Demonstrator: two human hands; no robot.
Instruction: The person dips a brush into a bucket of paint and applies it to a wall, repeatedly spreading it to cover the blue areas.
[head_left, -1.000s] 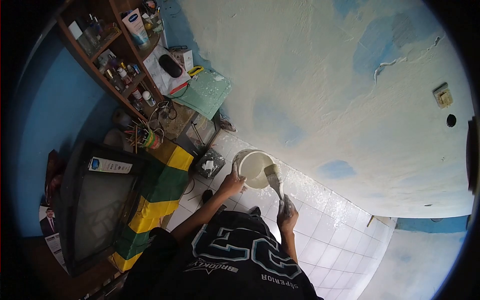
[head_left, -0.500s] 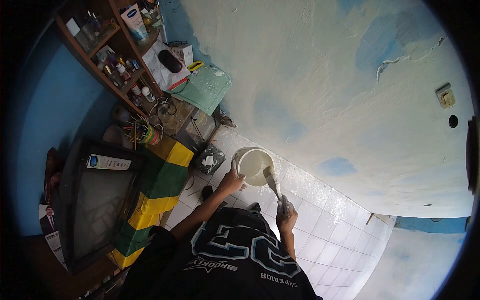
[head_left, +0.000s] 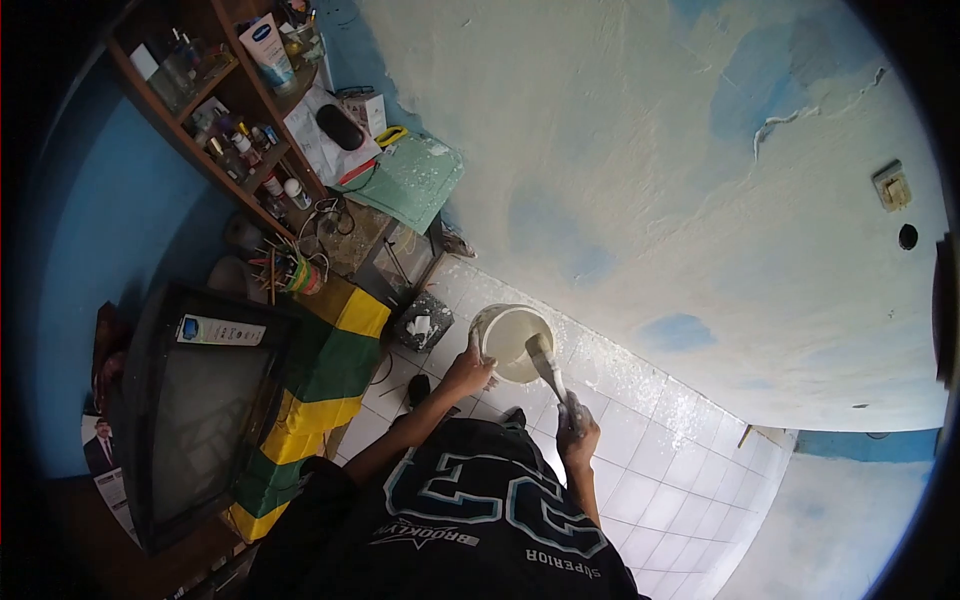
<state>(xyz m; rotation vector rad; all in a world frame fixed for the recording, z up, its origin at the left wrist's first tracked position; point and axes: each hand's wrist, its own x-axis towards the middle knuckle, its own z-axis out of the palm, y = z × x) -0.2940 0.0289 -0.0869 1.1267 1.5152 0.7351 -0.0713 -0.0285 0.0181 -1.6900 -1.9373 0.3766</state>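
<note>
My left hand (head_left: 469, 370) grips a white plastic bucket (head_left: 493, 322) by its side, the thumb near the rim. Pale paint coats the inside of the bucket, whose mouth is turned up toward me. In my right hand (head_left: 577, 436) a paintbrush (head_left: 555, 380) is held by its handle, fingers wrapped round it. The brush's pale, paint-covered bristles overlap the right side of the bucket's mouth. Both hands are in front of my dark shirt, above the tiled floor.
A patchy white-and-blue wall (head_left: 620, 230) rises ahead, with a switch box (head_left: 892, 187) at right. White spatters mark the floor tiles (head_left: 650, 440). At left stand a television (head_left: 200, 410), a green-and-yellow cloth (head_left: 335, 350) and a wooden shelf (head_left: 230, 95) of bottles. A speckled dark box (head_left: 425, 322) sits near the bucket.
The bucket and my left hand have shifted slightly right and down in view. The brush now leans more across the bucket's mouth, and my right hand is slightly lower.
</note>
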